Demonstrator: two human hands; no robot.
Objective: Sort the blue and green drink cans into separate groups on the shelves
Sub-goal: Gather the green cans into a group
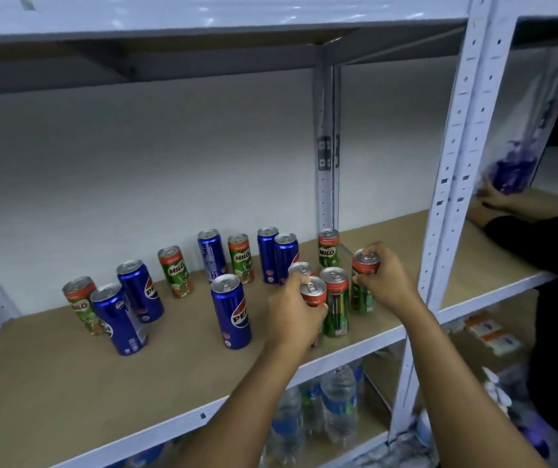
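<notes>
Left hand [296,307] fingers curled round the top of 1 green Milo can [313,293], right hand [385,276] fingers curled round the top of another green can [364,282], both cans upright on the brown shelf board [68,383] near its front edge, with a third green can [336,302] standing free between the 2 hands and a fourth can top [300,267] just behind the left fingers. Left of the left fingers stands a blue Pepsi can [232,312], further left and behind are more blue and green cans mixed together. Beyond the right fingers, past the white upright post [456,157], another person's hand [493,197] holds a purple item [512,173]; water bottles [338,400] on the shelf below.
</notes>
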